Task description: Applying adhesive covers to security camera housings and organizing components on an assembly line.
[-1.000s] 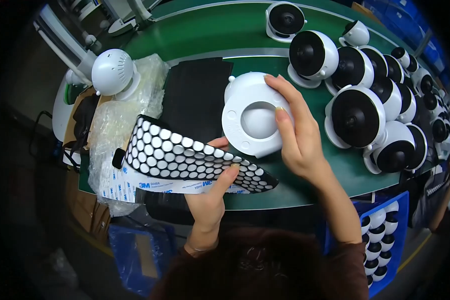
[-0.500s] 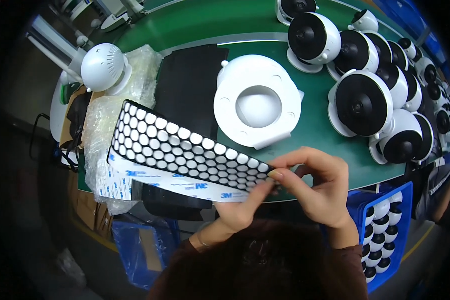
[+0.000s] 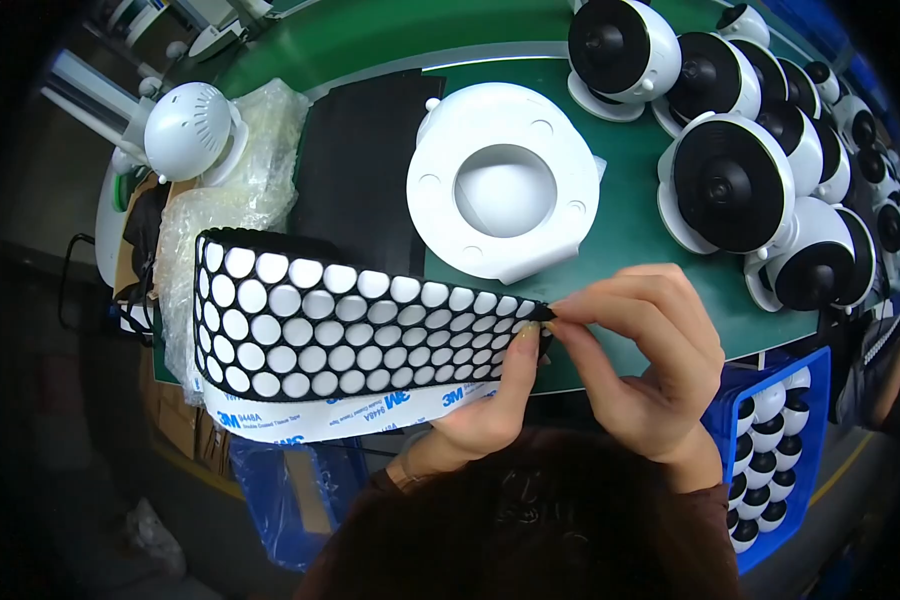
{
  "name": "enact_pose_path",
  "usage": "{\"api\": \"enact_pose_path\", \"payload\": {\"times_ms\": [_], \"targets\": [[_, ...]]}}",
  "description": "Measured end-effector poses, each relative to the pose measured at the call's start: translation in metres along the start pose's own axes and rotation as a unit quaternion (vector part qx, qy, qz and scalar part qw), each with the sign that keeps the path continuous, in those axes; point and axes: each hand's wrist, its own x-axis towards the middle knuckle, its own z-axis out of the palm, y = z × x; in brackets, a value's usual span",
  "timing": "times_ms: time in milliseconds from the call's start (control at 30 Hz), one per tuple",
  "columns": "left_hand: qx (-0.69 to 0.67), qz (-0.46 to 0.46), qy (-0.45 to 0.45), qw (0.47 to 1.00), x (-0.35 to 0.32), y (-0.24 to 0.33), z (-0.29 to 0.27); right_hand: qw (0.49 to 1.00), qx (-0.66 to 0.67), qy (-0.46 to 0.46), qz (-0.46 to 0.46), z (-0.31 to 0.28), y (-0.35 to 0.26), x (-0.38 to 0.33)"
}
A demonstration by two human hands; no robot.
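Observation:
A bent sheet of adhesive pads (image 3: 315, 330), a black web around rows of white discs, spans the space before me. White backing paper with blue print (image 3: 355, 415) shows along its lower edge. My left hand (image 3: 485, 420) grips the sheet near its right end, thumb on the disc side, other fingers hidden behind it. My right hand (image 3: 660, 355) pinches the black top corner at that end between thumb and fingertips. Beyond the sheet, a white camera-like device (image 3: 430, 185) lies on the bench with its round ring-shaped base facing up.
Several white round devices with black faces (image 3: 730, 190) crowd the right side of the green bench (image 3: 620, 210). One more white device (image 3: 185, 135) sits on bubble wrap (image 3: 270, 125) at left. A blue crate (image 3: 815, 420) of black-and-white balls stands lower right. Black foam (image 3: 360, 160) lies mid-bench.
The sheet has come closer and tilted so its disc face shows larger. My right hand has shifted slightly right, now pinching the sheet's black corner. The left hand keeps its grip.

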Motion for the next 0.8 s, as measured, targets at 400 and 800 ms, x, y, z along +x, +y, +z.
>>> {"api": "enact_pose_path", "payload": {"times_ms": [400, 800], "targets": [[0.11, 0.066, -0.021, 0.991, 0.001, 0.002, 0.0, 0.999, 0.024, 0.008, 0.02, 0.005, -0.001, 0.0], [0.105, 0.053, -0.018, 0.993, -0.002, 0.0, -0.006, 1.0, -0.002, -0.027, -0.001, 0.002, -0.003, 0.001]]}}
